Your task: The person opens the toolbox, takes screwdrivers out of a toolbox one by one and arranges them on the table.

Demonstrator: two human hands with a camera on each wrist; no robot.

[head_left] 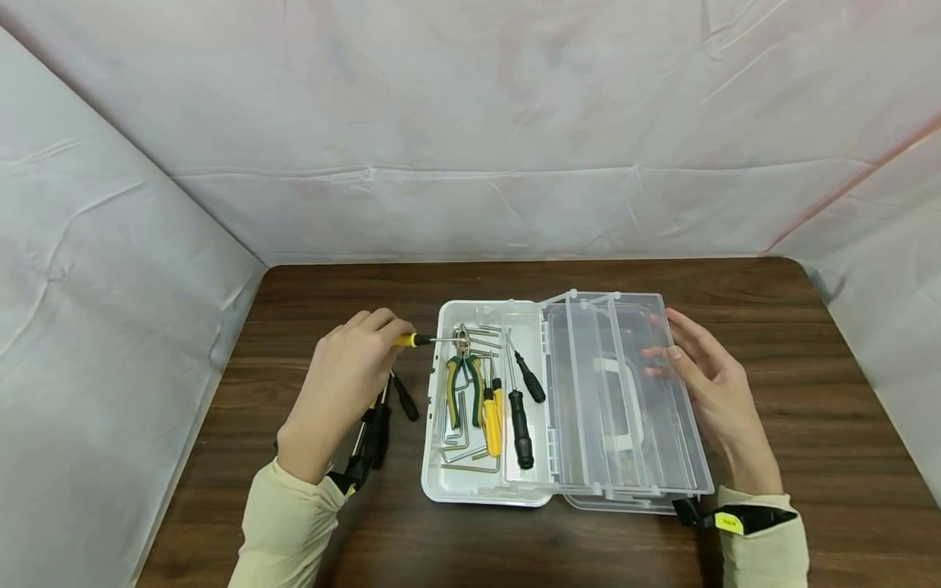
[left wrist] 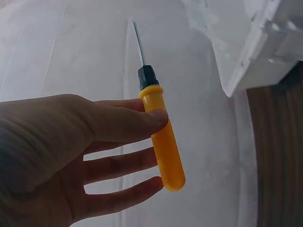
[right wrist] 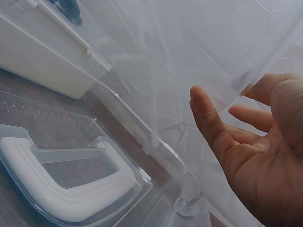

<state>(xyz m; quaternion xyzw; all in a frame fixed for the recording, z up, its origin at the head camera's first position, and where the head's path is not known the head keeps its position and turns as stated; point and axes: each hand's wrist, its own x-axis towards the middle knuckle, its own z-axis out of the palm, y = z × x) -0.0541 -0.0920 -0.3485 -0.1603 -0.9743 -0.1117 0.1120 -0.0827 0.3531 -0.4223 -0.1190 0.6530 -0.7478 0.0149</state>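
My left hand [head_left: 344, 380] holds a yellow screwdriver [left wrist: 165, 142] by its handle, thumb in front and fingers behind; its shaft points right over the toolbox's left rim. The white toolbox [head_left: 456, 487] stands open at the middle. In it lie green-and-yellow pliers [head_left: 476, 396], yellow-handled screwdrivers [head_left: 491, 425], black-handled screwdrivers [head_left: 520, 433] and several L-shaped hex keys [head_left: 470, 468]. My right hand [head_left: 716, 392] holds the outer edge of a raised clear inner tray [head_left: 584, 392], some fingers showing through the plastic. Its thumb contact is partly cut off in the right wrist view.
Beneath the raised tray, the clear lid [head_left: 584, 504] with a white handle [right wrist: 71, 198] lies folded out to the right. Black-handled tools [head_left: 404, 398] lie on the brown table [head_left: 588, 555] beside my left wrist. Pale cloth walls [head_left: 470, 212] enclose the back and sides.
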